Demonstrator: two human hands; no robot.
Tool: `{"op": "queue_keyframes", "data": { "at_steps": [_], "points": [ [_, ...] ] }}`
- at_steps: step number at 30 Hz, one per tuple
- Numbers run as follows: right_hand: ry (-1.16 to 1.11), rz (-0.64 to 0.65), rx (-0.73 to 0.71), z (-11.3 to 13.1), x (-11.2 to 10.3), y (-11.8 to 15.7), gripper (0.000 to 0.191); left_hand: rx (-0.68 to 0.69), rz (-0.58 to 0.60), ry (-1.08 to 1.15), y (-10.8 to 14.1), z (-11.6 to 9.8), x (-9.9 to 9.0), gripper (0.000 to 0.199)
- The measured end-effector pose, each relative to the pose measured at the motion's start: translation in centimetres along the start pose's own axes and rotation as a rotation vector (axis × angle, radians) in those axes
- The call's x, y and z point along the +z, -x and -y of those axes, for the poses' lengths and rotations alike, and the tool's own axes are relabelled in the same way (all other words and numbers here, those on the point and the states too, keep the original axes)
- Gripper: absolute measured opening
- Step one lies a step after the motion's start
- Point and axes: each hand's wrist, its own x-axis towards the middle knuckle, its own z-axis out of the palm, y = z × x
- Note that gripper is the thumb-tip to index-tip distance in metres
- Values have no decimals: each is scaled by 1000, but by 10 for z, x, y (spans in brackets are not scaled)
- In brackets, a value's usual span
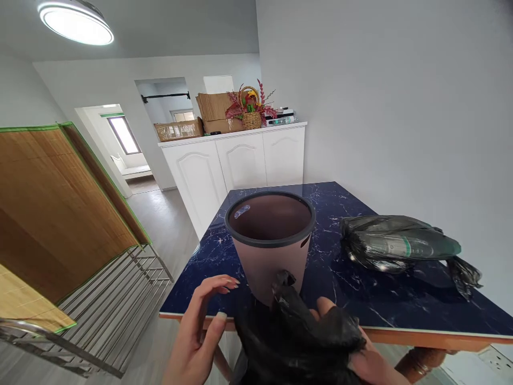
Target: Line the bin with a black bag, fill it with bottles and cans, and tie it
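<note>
A brownish-pink trash can [268, 262] with a dark rim stands upright on the blue table, and its inside looks bare. In front of it, over the table's near edge, hangs a crumpled black plastic bag [296, 342]. My right hand [364, 353] is wrapped in and around that bag, with several of its fingers hidden by the plastic. My left hand [204, 326] is to the left of the bag, holding nothing, its fingers curved and apart from the thumb. A filled black bag [401, 243] lies on the table's right side, with a plastic bottle showing through.
The blue marble-patterned table [216, 267] stands against the right wall. Behind it, a white cabinet [244, 160] carries cardboard boxes [218, 109] and a flower basket [251, 118]. At left is a metal rack [116, 305] with bamboo mats [60, 208].
</note>
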Motion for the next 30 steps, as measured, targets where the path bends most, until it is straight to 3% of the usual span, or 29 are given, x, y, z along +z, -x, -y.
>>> {"op": "queue_keyframes", "data": {
  "at_steps": [5, 7, 11, 16, 21, 24, 27, 30],
  "points": [
    [-61, 7, -66, 26, 32, -26, 46, 26, 100, -50, 3, -24, -9, 48],
    [-92, 29, -48, 30, 43, -34, 45, 34, 75, -64, 4, -28, -7, 41],
    [-106, -43, -103, 21, 53, -37, 40, -43, -149, -110, 12, -24, -4, 47],
    [222, -134, -198, 10, 53, -24, 45, -273, -507, -215, 31, -21, -13, 50],
    [511, -212, -225, 17, 60, -20, 38, -378, -793, -221, 36, -32, -24, 49],
    [684, -340, -284, 21, 64, -21, 39, -428, -907, -217, 36, -34, -28, 52],
    [805, -450, -437, 25, 70, -19, 37, -420, -976, -199, 39, -33, -30, 56],
    [746, -412, -620, 29, 82, -14, 23, -369, -887, -143, 44, -33, -29, 57]
  ]
}}
